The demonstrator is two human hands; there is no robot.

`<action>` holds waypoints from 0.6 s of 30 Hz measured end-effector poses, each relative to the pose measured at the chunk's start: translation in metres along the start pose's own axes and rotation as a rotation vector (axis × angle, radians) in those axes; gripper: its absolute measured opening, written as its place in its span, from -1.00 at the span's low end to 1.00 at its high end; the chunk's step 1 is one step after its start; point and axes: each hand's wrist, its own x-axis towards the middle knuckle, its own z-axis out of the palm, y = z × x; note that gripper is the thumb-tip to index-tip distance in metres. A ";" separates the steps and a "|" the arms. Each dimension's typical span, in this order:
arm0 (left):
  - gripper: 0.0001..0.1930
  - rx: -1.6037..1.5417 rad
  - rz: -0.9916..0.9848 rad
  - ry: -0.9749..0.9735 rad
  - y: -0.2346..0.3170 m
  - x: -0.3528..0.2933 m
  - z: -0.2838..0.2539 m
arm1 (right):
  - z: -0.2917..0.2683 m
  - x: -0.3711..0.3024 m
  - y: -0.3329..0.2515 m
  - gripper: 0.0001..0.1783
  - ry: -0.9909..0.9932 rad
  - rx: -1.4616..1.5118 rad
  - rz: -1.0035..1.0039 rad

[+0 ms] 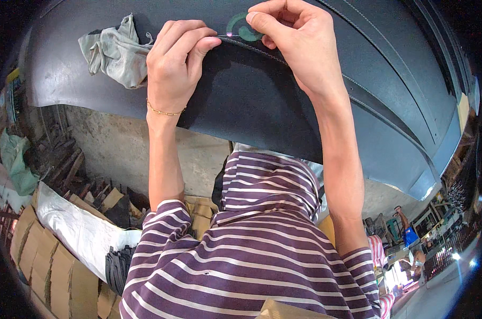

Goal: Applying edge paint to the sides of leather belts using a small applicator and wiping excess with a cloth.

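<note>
And here on the bench (241, 95), the cloth (116, 58) is lying over on the left, just beside the left hand (172, 58); the right hand (307, 45) is sitting to its right, a long strip (251, 47) running between the two hands and on toward the right, with more strips (398, 64) stretching beyond it! Down to the left, below the bench, cardboard pieces (60, 266) are standing in a row, a sheet (79, 228) lying alongside, while a co-worker (410, 234) is showing far off, lower right
</note>
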 end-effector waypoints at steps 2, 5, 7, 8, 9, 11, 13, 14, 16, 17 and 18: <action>-0.90 -0.002 0.001 0.001 0.001 0.001 0.001 | -0.001 0.000 0.001 -0.96 -0.002 -0.003 0.002; -0.90 0.002 -0.002 -0.001 0.001 0.000 -0.001 | -0.002 -0.002 -0.004 -0.95 -0.033 -0.008 -0.002; -0.91 0.001 -0.001 -0.003 0.002 0.000 -0.001 | -0.002 -0.003 -0.004 -0.95 -0.055 -0.015 -0.009; -0.91 0.003 -0.001 -0.004 0.002 0.000 -0.001 | -0.001 -0.002 -0.001 -0.95 -0.041 -0.013 -0.010; -0.91 0.006 -0.001 -0.006 0.002 0.000 -0.001 | 0.001 -0.001 0.000 -0.95 -0.028 -0.011 -0.010; -0.91 0.000 -0.002 -0.002 0.002 0.000 -0.001 | 0.001 -0.001 -0.001 -0.95 -0.022 -0.033 -0.006; -0.91 -0.003 -0.005 0.002 0.001 -0.001 0.000 | 0.001 -0.001 -0.002 -0.95 -0.019 -0.054 -0.001; -0.91 -0.001 -0.001 0.002 0.000 -0.001 0.000 | 0.001 -0.001 -0.001 -0.95 -0.010 -0.027 0.006; -0.91 0.001 0.002 0.002 0.000 -0.001 -0.001 | 0.002 -0.001 -0.002 -0.95 -0.003 0.000 0.014; -0.90 0.000 0.000 0.000 0.001 0.000 -0.001 | 0.002 -0.001 -0.002 -0.95 -0.006 -0.015 0.019; -0.90 -0.002 -0.001 -0.002 0.002 0.000 -0.001 | 0.001 -0.001 -0.003 -0.95 -0.008 -0.031 0.025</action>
